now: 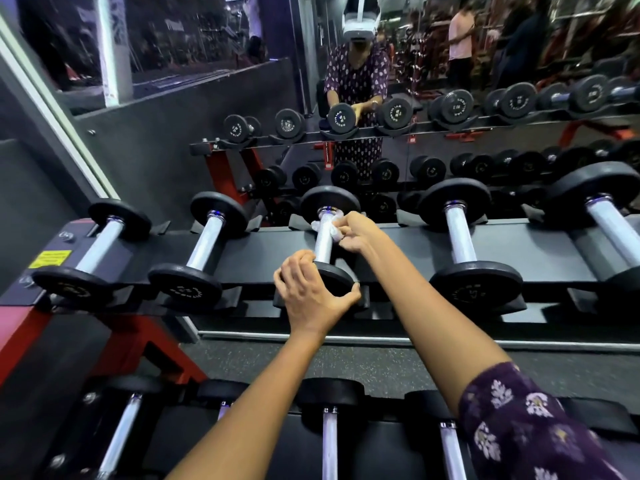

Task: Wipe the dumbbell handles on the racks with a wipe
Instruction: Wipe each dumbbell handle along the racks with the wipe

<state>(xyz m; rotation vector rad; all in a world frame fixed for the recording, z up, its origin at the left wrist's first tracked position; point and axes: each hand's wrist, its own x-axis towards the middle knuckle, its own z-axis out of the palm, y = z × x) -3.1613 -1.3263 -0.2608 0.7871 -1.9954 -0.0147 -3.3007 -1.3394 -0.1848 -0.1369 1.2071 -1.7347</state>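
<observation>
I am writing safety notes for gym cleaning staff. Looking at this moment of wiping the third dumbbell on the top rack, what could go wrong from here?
1. The left hand grips the near plate of the dumbbell, with the thumb beside the cradle; if the weight rolls or shifts, fingers could be pinched.
2. The right hand pinches a small wipe at the far end of the handle only; the near part may stay unwiped.
3. The wipe looks crumpled and could slip off.

I see big mirror (450,81) on far wall, gym room reflected in it, dim and reddish. Grey wall panel (145,140) at far left, white pillar (114,46) above it. Floor (346,362) dark speckled rubber. Yellow sticker (50,259) at left.
</observation>
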